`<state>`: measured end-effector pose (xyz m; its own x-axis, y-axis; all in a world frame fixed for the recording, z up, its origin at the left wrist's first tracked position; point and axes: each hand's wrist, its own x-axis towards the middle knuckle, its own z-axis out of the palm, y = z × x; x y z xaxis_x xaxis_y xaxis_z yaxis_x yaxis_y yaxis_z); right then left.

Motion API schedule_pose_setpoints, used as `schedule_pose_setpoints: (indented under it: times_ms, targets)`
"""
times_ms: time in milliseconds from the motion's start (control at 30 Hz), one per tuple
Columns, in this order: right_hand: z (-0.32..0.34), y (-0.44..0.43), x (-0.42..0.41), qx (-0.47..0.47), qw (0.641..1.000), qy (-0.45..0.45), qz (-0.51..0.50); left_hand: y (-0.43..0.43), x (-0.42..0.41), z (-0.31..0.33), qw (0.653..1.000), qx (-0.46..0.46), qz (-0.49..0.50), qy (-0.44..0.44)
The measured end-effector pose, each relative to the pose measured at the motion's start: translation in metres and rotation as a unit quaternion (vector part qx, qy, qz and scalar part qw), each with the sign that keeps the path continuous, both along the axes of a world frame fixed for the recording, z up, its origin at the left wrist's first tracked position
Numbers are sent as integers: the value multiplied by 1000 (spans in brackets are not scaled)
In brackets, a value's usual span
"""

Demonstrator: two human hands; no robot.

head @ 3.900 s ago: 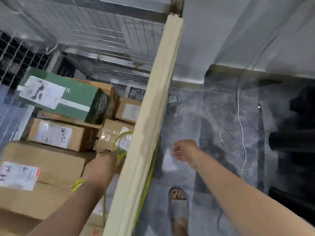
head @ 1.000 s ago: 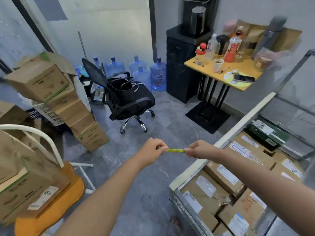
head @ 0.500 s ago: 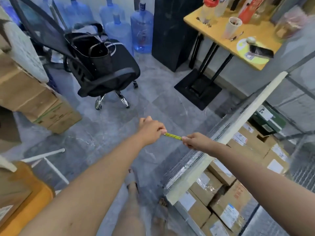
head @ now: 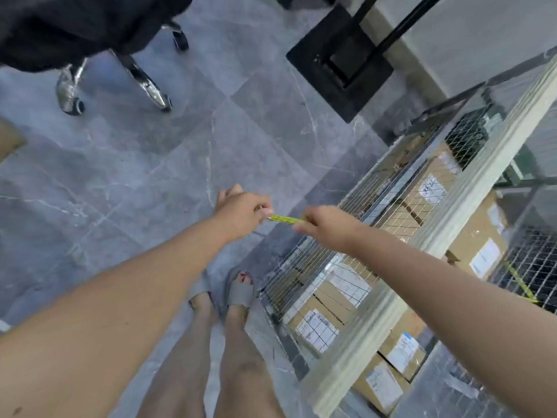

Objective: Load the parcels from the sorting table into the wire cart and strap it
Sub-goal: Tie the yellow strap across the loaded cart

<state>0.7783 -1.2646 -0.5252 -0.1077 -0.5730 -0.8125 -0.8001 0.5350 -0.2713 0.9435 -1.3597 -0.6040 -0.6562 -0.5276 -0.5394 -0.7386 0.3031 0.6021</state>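
Note:
A yellow strap [head: 284, 219] is stretched taut between my two hands above the grey floor. My left hand [head: 241, 211] pinches its left end and my right hand [head: 327, 229] grips its right end, just outside the wire cart [head: 325, 268]. The cart's mesh side faces me, topped by a pale padded rail [head: 470, 188]. Several cardboard parcels [head: 319, 327] with white labels fill the cart behind the mesh. Another stretch of yellow strap [head: 523, 286] lies inside the cart at the right.
A black office chair [head: 69, 28] on chrome castor legs stands at the upper left. The black base plate of a table [head: 340, 58] lies on the floor ahead. My sandalled feet [head: 238, 292] stand close to the cart's corner.
My view has tilted further down, so the yellow table and water bottles have left the frame. Both hands keep hold of the strap and have sunk closer to the cart's mesh side.

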Motion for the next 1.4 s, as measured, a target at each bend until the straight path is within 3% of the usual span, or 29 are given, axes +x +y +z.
schedule_pose_setpoints:
  times_ms: [200, 300, 400, 533, 633, 733, 900, 1067, 1233, 1400]
  targets:
    - [-85, 13, -20, 52, 982, 26, 178, 45, -19, -101, 996, 86, 8, -23]
    - [-132, 21, -27, 83, 972, 21, 221, 78, -35, -142, 978, 198, 64, 4]
    - [-175, 24, -37, 143, 967, 6, 209, 109, -54, -168, 930, 329, 148, 65]
    - [-214, 33, -51, 186, 973, 28, 135, 133, -76, -189, 886, 402, 220, 64]
    - [-227, 41, -56, 214, 973, 32, 83, 142, -78, -210, 831, 491, 252, 59]
    - [-238, 41, -61, 235, 969, 50, 61, 151, -83, -227, 793, 527, 297, 72]
    - [-263, 51, -59, 239, 969, 51, 33, 171, -98, -242, 707, 532, 459, 79]
    - [-277, 68, -69, 307, 947, 31, -92, 196, -106, -257, 712, 534, 456, -17]
    - [-280, 70, -70, 369, 916, 1, -157, 201, -108, -264, 686, 535, 489, -63]
    - [-277, 70, -61, 395, 905, 16, -155, 202, -101, -251, 748, 499, 435, -40]
